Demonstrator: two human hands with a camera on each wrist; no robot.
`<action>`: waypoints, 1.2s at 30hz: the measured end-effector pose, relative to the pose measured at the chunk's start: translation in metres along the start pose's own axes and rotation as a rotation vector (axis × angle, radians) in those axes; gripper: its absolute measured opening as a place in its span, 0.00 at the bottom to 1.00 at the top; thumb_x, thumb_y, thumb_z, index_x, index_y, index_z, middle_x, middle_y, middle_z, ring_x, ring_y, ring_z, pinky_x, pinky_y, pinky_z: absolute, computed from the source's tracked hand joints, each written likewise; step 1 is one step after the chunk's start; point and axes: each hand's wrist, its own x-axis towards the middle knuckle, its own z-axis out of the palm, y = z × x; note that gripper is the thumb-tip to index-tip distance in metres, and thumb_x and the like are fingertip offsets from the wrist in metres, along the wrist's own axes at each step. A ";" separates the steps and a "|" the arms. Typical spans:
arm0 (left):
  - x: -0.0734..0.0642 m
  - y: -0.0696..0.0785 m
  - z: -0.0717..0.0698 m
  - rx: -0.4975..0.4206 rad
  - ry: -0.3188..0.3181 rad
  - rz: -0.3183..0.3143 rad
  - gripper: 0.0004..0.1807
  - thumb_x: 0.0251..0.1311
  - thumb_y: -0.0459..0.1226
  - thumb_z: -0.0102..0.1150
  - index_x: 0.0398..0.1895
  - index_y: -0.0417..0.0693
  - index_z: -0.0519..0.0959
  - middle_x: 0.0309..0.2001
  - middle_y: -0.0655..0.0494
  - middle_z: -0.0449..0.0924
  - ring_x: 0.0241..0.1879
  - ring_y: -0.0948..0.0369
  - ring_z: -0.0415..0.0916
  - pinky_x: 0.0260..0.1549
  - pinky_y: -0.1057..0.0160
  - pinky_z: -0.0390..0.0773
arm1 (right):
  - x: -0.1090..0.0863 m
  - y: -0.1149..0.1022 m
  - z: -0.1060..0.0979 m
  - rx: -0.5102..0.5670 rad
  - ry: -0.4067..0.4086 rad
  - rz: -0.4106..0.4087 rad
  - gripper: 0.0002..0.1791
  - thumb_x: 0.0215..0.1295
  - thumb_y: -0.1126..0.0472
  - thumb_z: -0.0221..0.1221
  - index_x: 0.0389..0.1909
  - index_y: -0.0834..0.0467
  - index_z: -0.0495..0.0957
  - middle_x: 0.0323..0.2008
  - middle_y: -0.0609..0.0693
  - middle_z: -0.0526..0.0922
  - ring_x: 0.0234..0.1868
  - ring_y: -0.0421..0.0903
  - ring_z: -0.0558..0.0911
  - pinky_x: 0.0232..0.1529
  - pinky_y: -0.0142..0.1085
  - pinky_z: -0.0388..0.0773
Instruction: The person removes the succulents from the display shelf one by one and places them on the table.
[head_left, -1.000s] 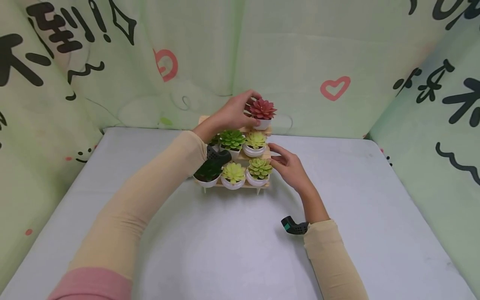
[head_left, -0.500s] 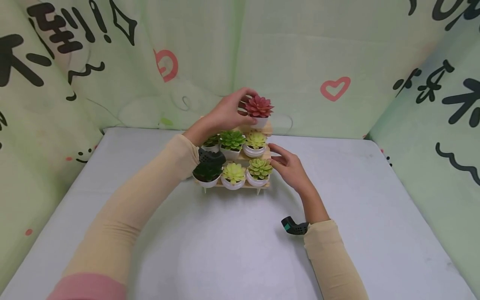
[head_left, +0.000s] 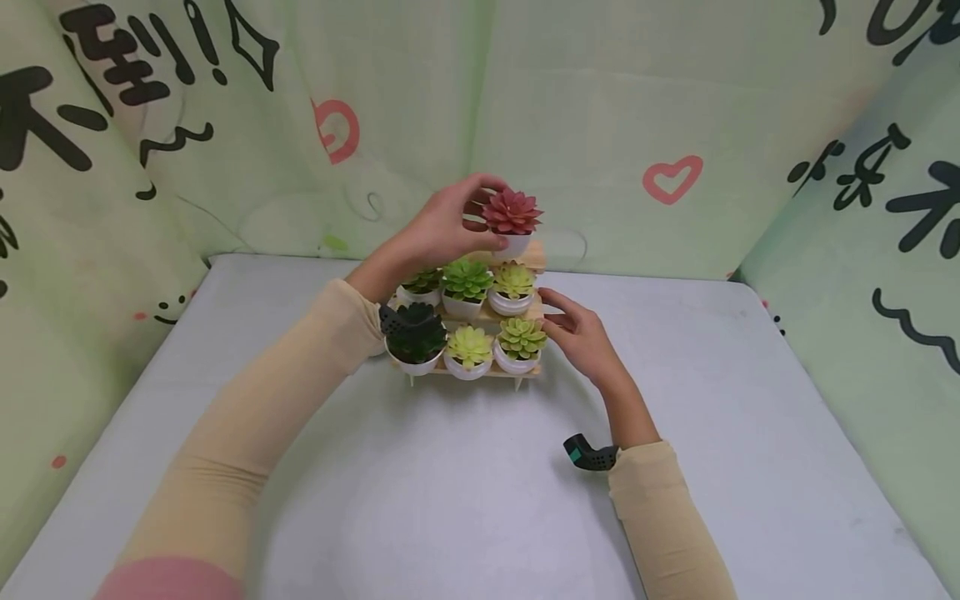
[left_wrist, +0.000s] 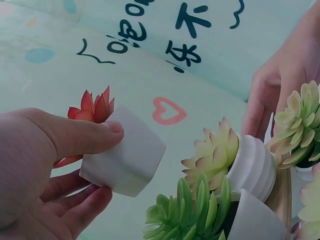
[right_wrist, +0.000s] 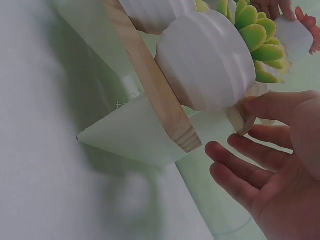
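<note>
My left hand (head_left: 450, 223) holds a red succulent (head_left: 512, 212) by its white pot (left_wrist: 125, 152), thumb on one side and fingers on the other. The pot is tilted in the left wrist view and hangs over the top tier of a wooden plant stand (head_left: 535, 255). At the stand's right side, my right hand (head_left: 582, 337) pinches the end of a wooden slat (right_wrist: 242, 119) between thumb and index finger, its other fingers loosely bent. Potted green succulents fill the two lower tiers, among them a yellow-green one (head_left: 469, 347) and a dark green one (head_left: 417, 337).
The stand rests on a white-covered table (head_left: 450, 483), near its back edge. A pale green printed curtain (head_left: 585, 108) hangs behind and on both sides. Black cameras (head_left: 590, 452) are strapped to the wrists.
My left hand has shifted a little to the left with the red succulent, baring more of the top tier and the left-hand pots. The right hand stays at the stand's side.
</note>
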 end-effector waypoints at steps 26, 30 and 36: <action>-0.057 0.028 -0.025 -0.107 0.058 0.011 0.35 0.52 0.34 0.63 0.64 0.48 0.60 0.56 0.52 0.70 0.55 0.60 0.70 0.54 0.65 0.74 | 0.000 -0.003 0.001 -0.017 0.011 0.019 0.27 0.66 0.62 0.50 0.67 0.56 0.59 0.66 0.57 0.62 0.59 0.56 0.72 0.60 0.51 0.69; -0.063 0.026 -0.029 -0.112 0.076 0.021 0.34 0.52 0.34 0.63 0.63 0.48 0.61 0.56 0.53 0.70 0.54 0.60 0.71 0.55 0.64 0.74 | 0.000 -0.004 0.002 -0.021 0.012 0.021 0.27 0.67 0.62 0.50 0.67 0.56 0.59 0.67 0.56 0.62 0.59 0.56 0.72 0.60 0.51 0.69; -0.073 0.025 -0.033 -0.114 0.091 0.032 0.33 0.52 0.33 0.63 0.62 0.48 0.62 0.55 0.52 0.71 0.54 0.60 0.71 0.56 0.63 0.74 | -0.001 -0.004 0.002 -0.020 0.010 0.021 0.27 0.66 0.62 0.51 0.67 0.56 0.59 0.66 0.56 0.62 0.59 0.56 0.73 0.60 0.51 0.70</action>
